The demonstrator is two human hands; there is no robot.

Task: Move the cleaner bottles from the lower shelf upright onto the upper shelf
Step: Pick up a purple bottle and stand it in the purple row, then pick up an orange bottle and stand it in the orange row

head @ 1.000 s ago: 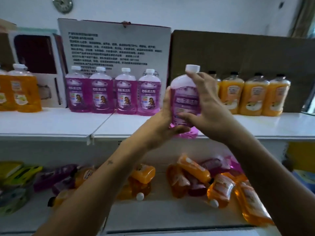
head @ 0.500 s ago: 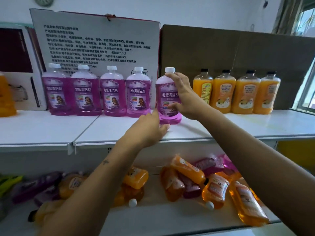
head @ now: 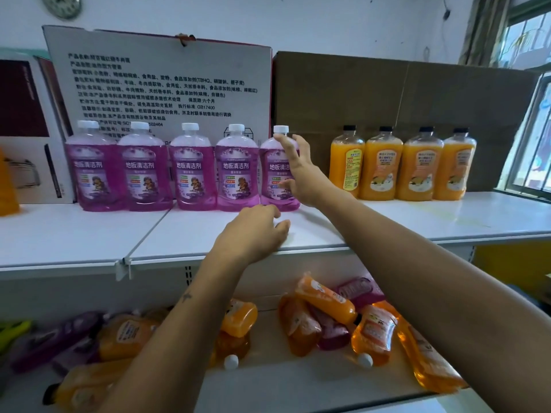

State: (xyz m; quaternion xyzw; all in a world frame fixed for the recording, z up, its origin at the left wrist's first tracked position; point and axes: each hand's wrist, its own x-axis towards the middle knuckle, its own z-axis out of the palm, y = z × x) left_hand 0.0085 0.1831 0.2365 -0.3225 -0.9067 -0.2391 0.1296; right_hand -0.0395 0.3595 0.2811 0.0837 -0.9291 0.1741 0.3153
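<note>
1. Five purple cleaner bottles stand upright in a row on the upper shelf (head: 89,231), white caps up; the fifth purple bottle (head: 275,171) stands at the right end, just beside its neighbour.
2. The right hand (head: 301,174) is at that fifth bottle; its fingers are spread, fingertips near the neck and thumb low by the label; whether they touch the plastic I cannot tell; the grip is loose, not curled round it.
3. The left hand (head: 256,234) rests palm down on the upper shelf in front of the bottle, fingers relaxed, holding nothing.
4. Four orange bottles (head: 402,165) with dark caps stand upright further right, apart from the purple row.
5. On the lower shelf (head: 283,386) orange and purple bottles (head: 325,302) lie on their sides in heaps.
6. A printed white box (head: 161,84) and brown cardboard (head: 387,93) stand behind the rows.
</note>
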